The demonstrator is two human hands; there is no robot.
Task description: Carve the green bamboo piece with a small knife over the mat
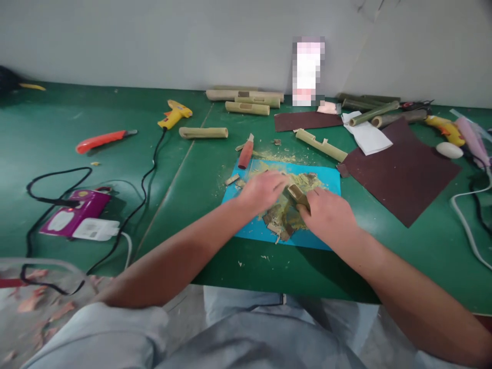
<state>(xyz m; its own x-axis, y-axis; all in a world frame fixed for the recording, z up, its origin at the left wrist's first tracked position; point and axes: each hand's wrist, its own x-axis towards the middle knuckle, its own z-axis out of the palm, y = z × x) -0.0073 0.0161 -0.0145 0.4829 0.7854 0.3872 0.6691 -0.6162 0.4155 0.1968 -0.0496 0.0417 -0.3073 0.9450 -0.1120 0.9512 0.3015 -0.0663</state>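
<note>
My right hand (pixel 330 212) is closed around a short bamboo piece (pixel 295 193), its hollow cut end facing up and left. Just left of that end is my left hand (pixel 266 190), fingers curled together; whatever they hold, if anything, is hidden. Both hands are over a blue sheet (pixel 246 230) strewn with pale bamboo shavings (pixel 282 218) and small dark scraps. At the sheet's upper left lies a red-handled knife (pixel 246 154) with a short blade. Beyond the sheet to the right rests a notched bamboo tube (pixel 322 146).
On the green table (pixel 161 256) are a yellow glue gun (pixel 175 114), an orange cutter (pixel 105 140) and a purple power strip (pixel 77 212) with cords. Several bamboo tubes (pixel 247 108) line the back. Brown sandpaper sheets (pixel 403 179) and a second yellow glue gun (pixel 446 130) lie right.
</note>
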